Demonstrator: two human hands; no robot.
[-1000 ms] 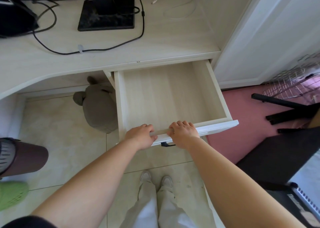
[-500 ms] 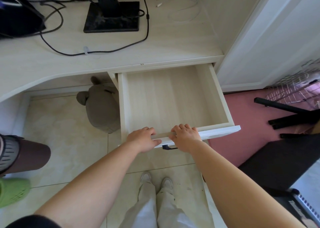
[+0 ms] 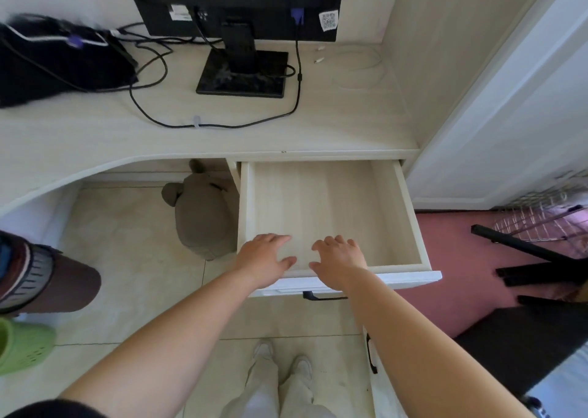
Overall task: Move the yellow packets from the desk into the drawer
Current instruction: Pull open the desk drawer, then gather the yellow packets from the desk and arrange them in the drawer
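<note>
The light wooden drawer (image 3: 410, 214) stands pulled out from under the desk (image 3: 95, 137), and I see nothing inside it. My left hand (image 3: 264, 257) and my right hand (image 3: 340, 257) hover side by side over the drawer's front edge, fingers spread, holding nothing. No yellow packets show anywhere on the desk in this view.
A black monitor (image 3: 235, 1) on its stand, black cables (image 3: 219, 125), a dark bag (image 3: 60, 61) and a white cord (image 3: 356, 68) lie on the desk. A grey plush toy (image 3: 203, 214) sits under it. Another person's leg and green shoe (image 3: 22, 347) are at left. A lower drawer handle (image 3: 371, 354) juts out.
Both hands let go of the drawer's front edge and lifted over it with fingers spread. The view tilted up, bringing the monitor into sight.
</note>
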